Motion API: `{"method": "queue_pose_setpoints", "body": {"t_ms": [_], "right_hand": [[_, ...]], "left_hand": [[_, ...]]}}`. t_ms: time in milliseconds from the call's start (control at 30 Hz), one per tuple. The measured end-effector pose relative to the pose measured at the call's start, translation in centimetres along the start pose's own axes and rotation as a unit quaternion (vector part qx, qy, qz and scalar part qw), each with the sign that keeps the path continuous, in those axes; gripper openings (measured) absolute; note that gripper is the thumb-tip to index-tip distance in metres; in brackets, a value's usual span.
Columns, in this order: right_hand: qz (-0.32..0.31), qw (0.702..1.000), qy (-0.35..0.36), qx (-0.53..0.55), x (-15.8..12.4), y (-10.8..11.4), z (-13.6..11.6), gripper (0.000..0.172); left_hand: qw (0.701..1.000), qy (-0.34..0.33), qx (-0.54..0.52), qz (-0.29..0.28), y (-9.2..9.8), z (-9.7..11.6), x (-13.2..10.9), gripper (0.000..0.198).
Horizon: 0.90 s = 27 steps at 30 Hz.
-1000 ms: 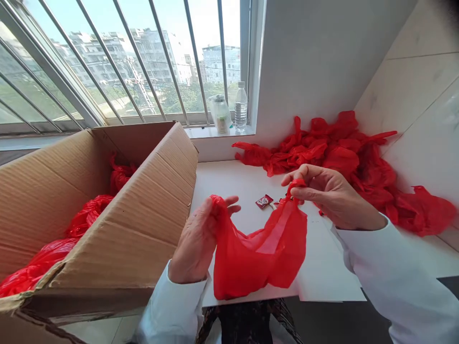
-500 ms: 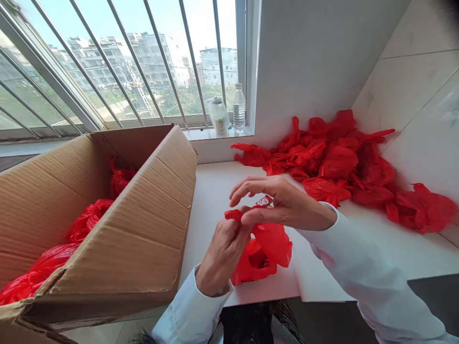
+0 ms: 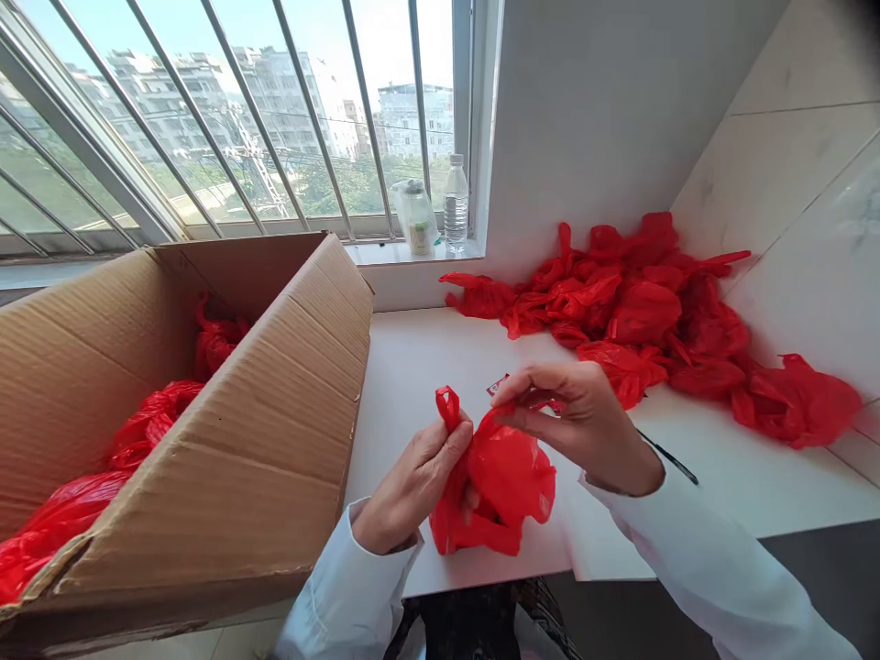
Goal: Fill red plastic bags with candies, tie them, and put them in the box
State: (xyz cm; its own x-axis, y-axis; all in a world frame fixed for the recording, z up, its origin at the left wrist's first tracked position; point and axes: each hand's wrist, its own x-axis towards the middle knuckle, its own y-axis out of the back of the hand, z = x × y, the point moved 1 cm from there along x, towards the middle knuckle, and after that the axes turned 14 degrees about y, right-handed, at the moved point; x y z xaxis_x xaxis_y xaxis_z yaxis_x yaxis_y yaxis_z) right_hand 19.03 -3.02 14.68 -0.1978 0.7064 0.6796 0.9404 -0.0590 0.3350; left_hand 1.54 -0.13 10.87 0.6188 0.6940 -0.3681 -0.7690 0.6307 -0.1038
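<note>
Head view: the left hand (image 3: 417, 472) grips a red plastic bag (image 3: 505, 467) by one loop, the right hand (image 3: 501, 410) pinches its upper edge; a packet (image 3: 496, 386) bears unreadable print.

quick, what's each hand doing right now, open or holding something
Left hand: closed around part of the red bag.
Right hand: closed, pinching another part of that bag.
</note>
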Motion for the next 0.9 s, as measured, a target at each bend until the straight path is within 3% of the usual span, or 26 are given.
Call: {"method": "queue_pose_setpoints", "body": {"t_ms": [67, 167, 233, 300, 367, 433, 500, 567, 633, 733, 800, 900], "right_hand": [[-0.044, 0.996, 0.077, -0.031, -1.1, -0.5, -1.5, 0.01], [-0.213, 0.96, 0.151, -0.1, -2.8, -0.9, -2.5, 0.015], [-0.305, 0.937, 0.133, -0.103, -3.4, -0.8, -2.0, 0.009], [-0.272, 0.957, 0.092, -0.027, -3.3, -0.5, -0.8, 0.002], [-0.154, 0.985, 0.046, 0.07, -2.5, -0.3, 0.9, 0.009], [-0.092, 0.986, 0.005, 0.138, -1.6, -0.8, 2.8, 0.019], [-0.147, 0.971, -0.003, 0.19, -0.9, -1.9, 4.5, 0.025], [-0.224, 0.946, 0.005, 0.234, -0.5, -3.1, 5.8, 0.026], [-0.259, 0.932, 0.001, 0.253, -0.2, -3.9, 6.6, 0.034], [-0.231, 0.963, 0.016, 0.141, 0.1, -4.0, 6.7, 0.027], [-0.196, 0.977, 0.072, -0.039, 0.3, -3.5, 6.1, 0.023], [-0.186, 0.929, 0.164, -0.274, -0.2, -2.8, 5.4, 0.027]], "left_hand": [[0.995, 0.029, -0.088, -0.024, 0.3, 0.0, -0.2, 0.026], [0.994, 0.001, -0.099, -0.041, 0.8, 0.2, -0.5, 0.026], [0.997, -0.051, 0.03, -0.053, 0.8, 0.4, -1.0, 0.026], [0.969, -0.112, 0.221, -0.027, 0.6, 0.7, -1.7, 0.021], [0.897, -0.172, 0.404, 0.038, 0.0, 1.0, -2.4, 0.017], [0.797, -0.242, 0.538, 0.127, -0.6, 1.2, -2.8, 0.02], [0.695, -0.319, 0.607, 0.217, -0.9, 1.2, -2.7, 0.024], [0.643, -0.365, 0.609, 0.287, -0.7, 0.8, -2.2, 0.028], [0.659, -0.376, 0.561, 0.331, -0.1, 0.2, -1.6, 0.025], [0.689, -0.366, 0.498, 0.378, 1.2, -0.8, -1.1, 0.024], [0.676, -0.364, 0.519, 0.375, 2.0, -1.2, -1.1, 0.024], [0.63, -0.382, 0.576, 0.353, 2.9, -1.6, -1.5, 0.02]]}}
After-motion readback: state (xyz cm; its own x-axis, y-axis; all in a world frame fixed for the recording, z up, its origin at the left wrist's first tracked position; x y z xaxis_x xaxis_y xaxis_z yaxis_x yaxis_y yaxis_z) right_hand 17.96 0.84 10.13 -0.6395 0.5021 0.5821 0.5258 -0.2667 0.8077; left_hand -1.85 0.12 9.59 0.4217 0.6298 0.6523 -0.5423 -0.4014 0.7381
